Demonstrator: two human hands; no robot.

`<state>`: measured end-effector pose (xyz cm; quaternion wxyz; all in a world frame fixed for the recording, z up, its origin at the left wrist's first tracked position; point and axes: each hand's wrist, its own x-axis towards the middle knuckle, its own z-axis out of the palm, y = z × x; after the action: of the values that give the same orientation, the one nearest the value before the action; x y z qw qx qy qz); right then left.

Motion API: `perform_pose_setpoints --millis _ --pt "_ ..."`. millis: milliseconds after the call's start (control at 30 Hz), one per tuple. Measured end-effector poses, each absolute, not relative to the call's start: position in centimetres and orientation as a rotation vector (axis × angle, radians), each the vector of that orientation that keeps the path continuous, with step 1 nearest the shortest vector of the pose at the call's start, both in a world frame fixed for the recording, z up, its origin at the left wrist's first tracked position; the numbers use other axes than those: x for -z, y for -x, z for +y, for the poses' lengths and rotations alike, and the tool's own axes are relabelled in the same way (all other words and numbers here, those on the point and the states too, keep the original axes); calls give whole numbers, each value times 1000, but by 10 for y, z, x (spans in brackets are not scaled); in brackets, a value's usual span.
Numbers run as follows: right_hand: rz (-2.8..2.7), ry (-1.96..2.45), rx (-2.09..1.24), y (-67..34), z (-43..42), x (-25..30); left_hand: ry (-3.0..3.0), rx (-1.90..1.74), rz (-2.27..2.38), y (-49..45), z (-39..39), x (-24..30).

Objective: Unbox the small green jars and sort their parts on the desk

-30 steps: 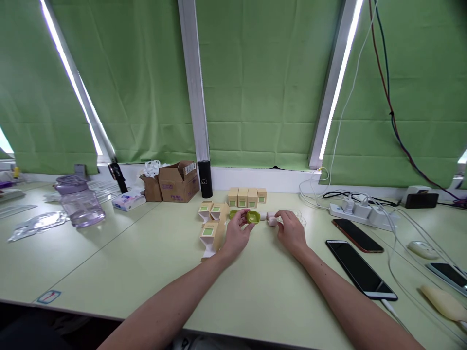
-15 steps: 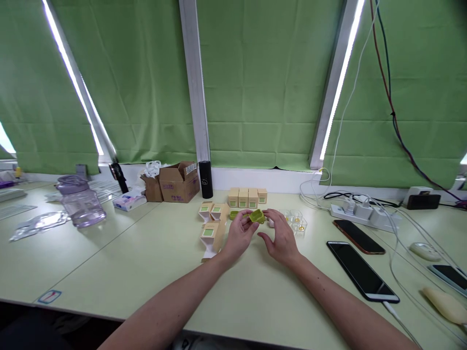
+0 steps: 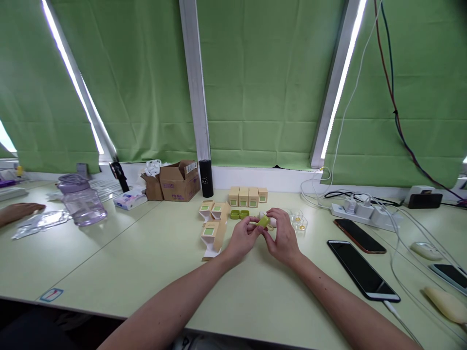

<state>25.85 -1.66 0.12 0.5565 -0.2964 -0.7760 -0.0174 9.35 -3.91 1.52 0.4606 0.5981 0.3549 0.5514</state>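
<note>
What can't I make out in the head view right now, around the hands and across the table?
All in the head view:
- Green piece: underside, hidden by the left hand and right hand.
- White piece: full shape, partly behind the right hand.
- Small boxes: label print, too small.
- Co-worker's arm: cut off by the left edge.

Daylight blazes white through slits (image 3: 345, 73) beside the green blinds (image 3: 248, 82) before me, while soft, even light leaves only faint shadows on my pale desk (image 3: 146, 272). Glare whitens the plastic packets (image 3: 42, 221) at left; the lower-left corner is nearly black. Wide-angle distortion tilts the window posts (image 3: 193, 73), and the small green piece (image 3: 263, 222) between my left grip (image 3: 242, 239) and right grip (image 3: 282, 238) lacks fine detail.
</note>
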Motion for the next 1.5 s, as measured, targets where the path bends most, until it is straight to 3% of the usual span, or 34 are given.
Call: perform_pose_setpoints --millis 700,1500 --pt "-1872 675 -37 -263 -17 -3 -1989 -1659 1057 -85 -35 -16" --pt "-1807 630 -315 -263 -20 1 -2072 -1557 1036 -86 -38 -13"
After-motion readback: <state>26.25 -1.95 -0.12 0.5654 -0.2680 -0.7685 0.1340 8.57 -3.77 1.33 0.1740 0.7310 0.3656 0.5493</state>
